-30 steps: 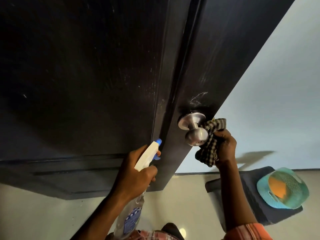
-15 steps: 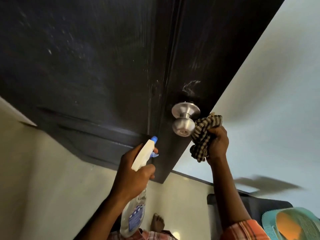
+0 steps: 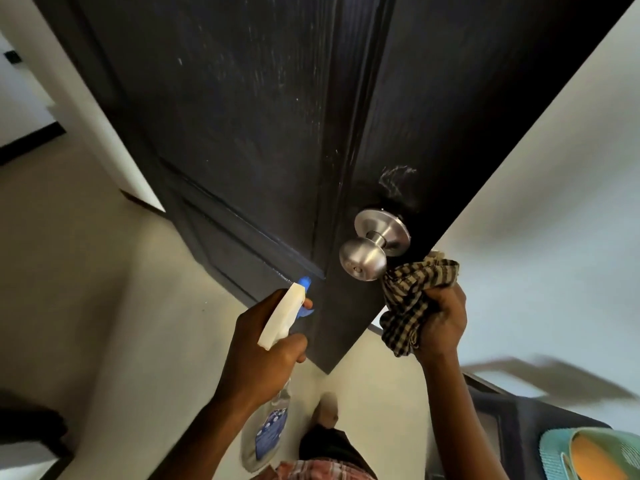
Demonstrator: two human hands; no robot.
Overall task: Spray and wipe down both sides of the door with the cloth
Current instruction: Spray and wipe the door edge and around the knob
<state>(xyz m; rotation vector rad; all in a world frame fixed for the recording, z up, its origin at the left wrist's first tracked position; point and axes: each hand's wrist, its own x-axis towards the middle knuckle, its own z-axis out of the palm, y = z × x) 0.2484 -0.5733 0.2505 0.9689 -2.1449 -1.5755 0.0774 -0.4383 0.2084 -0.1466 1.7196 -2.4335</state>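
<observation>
Mostly black door (image 3: pixel 242 133), pale streaks (image 3: pixel 313 109), whitish scribble (image 3: pixel 394 178) above steel knob (image 3: pixel 363 252).

So the door (image 3: pixel 242 133) is a dark, almost black wood-grain thing with raised panel moulding, whitish streaks all over its face and a white scribbly smudge just above the brushed silver knob (image 3: pixel 363 258). The cloth (image 3: pixel 412 296) is a beige-and-dark checked rag, all bunched up in the right grip (image 3: pixel 443 323), sitting at the door's edge right up against the knob's lower side. The spray bottle (image 3: pixel 280 320) has a white head, blue nozzle and blue trigger, clear body with a blue label; the left grip (image 3: pixel 256 358) holds it by the neck, nozzle aimed at the door's lower panel, close to it.
</observation>
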